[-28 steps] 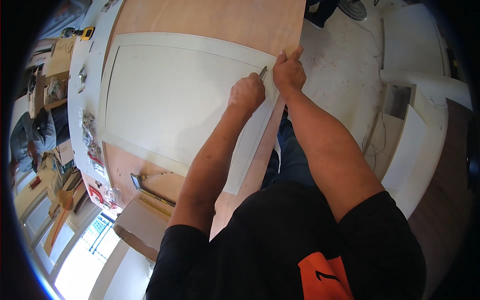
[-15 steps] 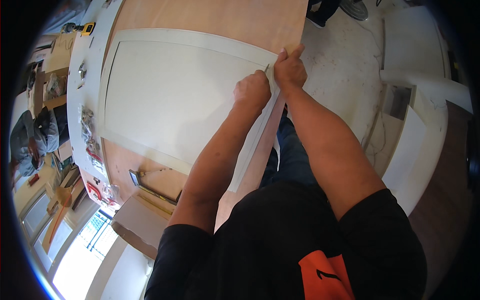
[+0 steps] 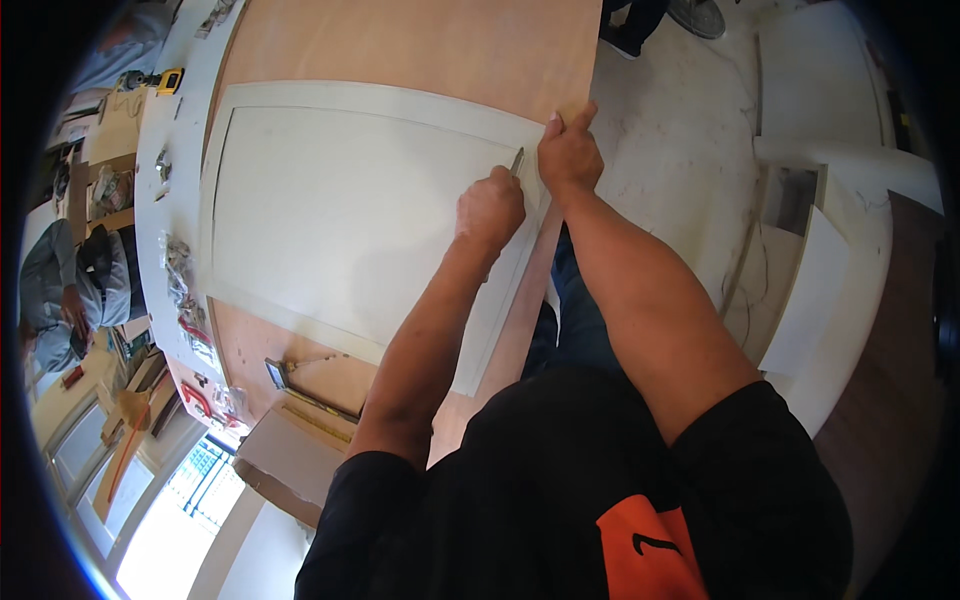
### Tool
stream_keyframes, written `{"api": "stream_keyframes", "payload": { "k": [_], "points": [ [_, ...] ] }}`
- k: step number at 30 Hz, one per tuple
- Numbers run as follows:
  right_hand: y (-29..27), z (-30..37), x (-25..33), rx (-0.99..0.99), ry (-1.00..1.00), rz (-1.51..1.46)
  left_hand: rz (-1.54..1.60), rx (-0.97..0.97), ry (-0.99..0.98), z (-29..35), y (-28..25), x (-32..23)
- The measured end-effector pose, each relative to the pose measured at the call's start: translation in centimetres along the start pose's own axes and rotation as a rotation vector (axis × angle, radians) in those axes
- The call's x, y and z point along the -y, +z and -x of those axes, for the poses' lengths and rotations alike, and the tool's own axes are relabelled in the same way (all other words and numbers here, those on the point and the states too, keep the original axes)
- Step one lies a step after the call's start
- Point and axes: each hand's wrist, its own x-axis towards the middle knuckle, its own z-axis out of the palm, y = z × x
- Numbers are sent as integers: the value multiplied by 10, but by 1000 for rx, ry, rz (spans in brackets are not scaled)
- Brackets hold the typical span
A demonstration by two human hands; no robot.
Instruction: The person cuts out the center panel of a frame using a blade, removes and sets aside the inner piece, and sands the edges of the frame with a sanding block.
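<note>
Here's the left hand (image 3: pixel 490 212), closed around a slender tool (image 3: pixel 517 162), its pointed end up by the far right corner of the pale panel (image 3: pixel 320 200). The panel lies flat on a wood-coloured board (image 3: pixel 430 45), running leftward from the hands. Across at that corner, the right hand (image 3: pixel 572 157) sits on the edge, thumb over the pale face; its fingers' undersides are out of sight, so I can't tell how firmly it grips.

So where does the work stand? A dark line (image 3: pixel 222 165) shows along the left end and another runs across the far side, setting off a border (image 3: pixel 400 102) around the middle. Fainter lines run down the right side, partly behind the left forearm. Whether the tool made any of them, I can't say. The panel is in one piece, nothing lifted away, and the tip is at the corner, perhaps touching, too fine to be sure. My read: work at this corner is under way, not finished; how much is left elsewhere doesn't show.
</note>
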Motion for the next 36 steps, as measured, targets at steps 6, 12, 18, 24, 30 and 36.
{"api": "stream_keyframes", "payload": {
  "k": [6,12,18,24,30,36],
  "points": [
    [3,-4,1,4,4,41,3,-3,18,-6,-2,0],
    [4,-2,-2,-11,-7,9,-14,13,14,-7,0,0],
    [2,-2,-1,-23,-24,7,-32,25,36,-7,-5,-5],
    [-3,1,4,10,-5,-32,-70,21,9,0,4,0],
    [2,-4,-2,-6,6,8,-82,49,-3,-6,5,-3],
    [2,-3,-3,-2,-11,-16,-114,84,-15,-4,-6,-7]
  ]
}}
